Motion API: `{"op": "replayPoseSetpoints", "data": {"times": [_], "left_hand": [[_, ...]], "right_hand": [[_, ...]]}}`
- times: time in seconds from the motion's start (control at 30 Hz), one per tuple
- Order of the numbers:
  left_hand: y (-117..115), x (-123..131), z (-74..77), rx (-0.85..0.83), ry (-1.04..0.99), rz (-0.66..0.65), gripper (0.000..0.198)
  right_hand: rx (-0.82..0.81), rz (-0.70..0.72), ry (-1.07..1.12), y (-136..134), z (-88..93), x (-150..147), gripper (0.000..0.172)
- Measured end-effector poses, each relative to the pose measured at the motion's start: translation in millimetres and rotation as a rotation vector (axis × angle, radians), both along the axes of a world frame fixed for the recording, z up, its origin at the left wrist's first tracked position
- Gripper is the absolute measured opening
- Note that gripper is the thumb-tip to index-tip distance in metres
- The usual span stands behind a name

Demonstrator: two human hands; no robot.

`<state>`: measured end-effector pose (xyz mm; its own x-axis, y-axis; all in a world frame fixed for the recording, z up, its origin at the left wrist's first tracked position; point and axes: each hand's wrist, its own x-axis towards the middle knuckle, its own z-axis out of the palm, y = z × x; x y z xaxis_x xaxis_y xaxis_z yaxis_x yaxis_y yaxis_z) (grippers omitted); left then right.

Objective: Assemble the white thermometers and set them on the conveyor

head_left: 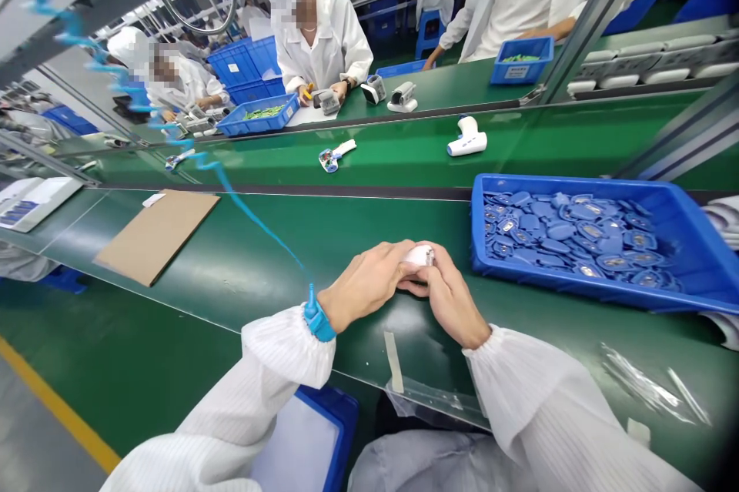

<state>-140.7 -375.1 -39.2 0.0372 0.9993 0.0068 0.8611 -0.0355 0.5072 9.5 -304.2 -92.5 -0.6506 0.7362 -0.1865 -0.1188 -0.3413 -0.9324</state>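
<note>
Both my hands meet over the green bench in the head view. My left hand [366,284] and my right hand [447,299] are closed together around a small white plastic part [419,255], of which only the top shows between the fingers. A blue wrist strap [316,319] with a coiled blue cord sits on my left wrist. Just to the right stands a blue tray [681,288] holding several small blue parts [569,234].
A brown cardboard sheet [155,234] lies on the bench at the left. On the green conveyor belt behind lie a white handheld device [466,138] and a smaller white piece [336,155]. People in white coats work at the far side beside blue bins [259,116].
</note>
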Motion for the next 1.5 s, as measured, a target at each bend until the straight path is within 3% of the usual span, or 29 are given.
{"op": "replayPoseSetpoints", "data": {"times": [0.17,0.3,0.4,0.5,0.63,0.77,0.9,0.97,1.13,1.23,1.37,1.5], "left_hand": [[-7.6,5.8,2.9,-0.071,0.037,0.015,0.031],[-12.3,13.6,-1.2,-0.074,0.114,0.098,0.027],[-4.8,9.5,-4.4,-0.101,0.242,0.365,0.023],[9.1,-12.5,-6.5,-0.088,0.302,0.640,0.029],[14.2,-59.5,-12.3,-0.032,0.290,0.886,0.042],[-1.5,-98.7,-22.3,0.007,0.222,1.073,0.043],[-19.8,-94.6,-25.0,0.120,0.151,1.058,0.032],[-27.1,-73.5,-20.7,0.170,0.101,0.976,0.033],[-36.2,-3.9,-12.4,0.241,-0.227,0.593,0.036],[-33.8,23.8,-18.7,0.251,-0.200,0.545,0.034],[-30.4,43.5,-30.9,0.125,-0.182,0.530,0.024],[-35.7,56.7,-33.0,0.123,-0.362,0.523,0.027]], "right_hand": [[-0.014,-0.005,-0.040,-0.1,6.8,3.1,0.028],[-0.052,-0.006,-0.025,-1.4,4.0,0.5,0.028],[-0.085,-0.058,-0.025,-12.5,-6.4,-3.1,0.027],[-0.132,-0.154,-0.057,-30.6,-18.8,-6.3,0.028],[-0.182,-0.169,-0.066,-44.4,-24.5,-3.9,0.029],[-0.188,-0.180,-0.055,-41.5,-15.9,7.4,0.027],[-0.178,-0.196,-0.047,-39.0,-2.3,18.5,0.023],[-0.157,-0.209,-0.031,-39.4,3.8,21.7,0.022],[-0.085,-0.274,-0.009,-42.1,10.6,25.9,0.024],[-0.056,-0.276,-0.049,-43.2,5.4,32.4,0.028],[-0.095,-0.084,-0.212,-40.9,-1.0,46.4,0.031],[-0.335,0.226,-0.234,-37.0,8.4,52.9,0.033]]}}
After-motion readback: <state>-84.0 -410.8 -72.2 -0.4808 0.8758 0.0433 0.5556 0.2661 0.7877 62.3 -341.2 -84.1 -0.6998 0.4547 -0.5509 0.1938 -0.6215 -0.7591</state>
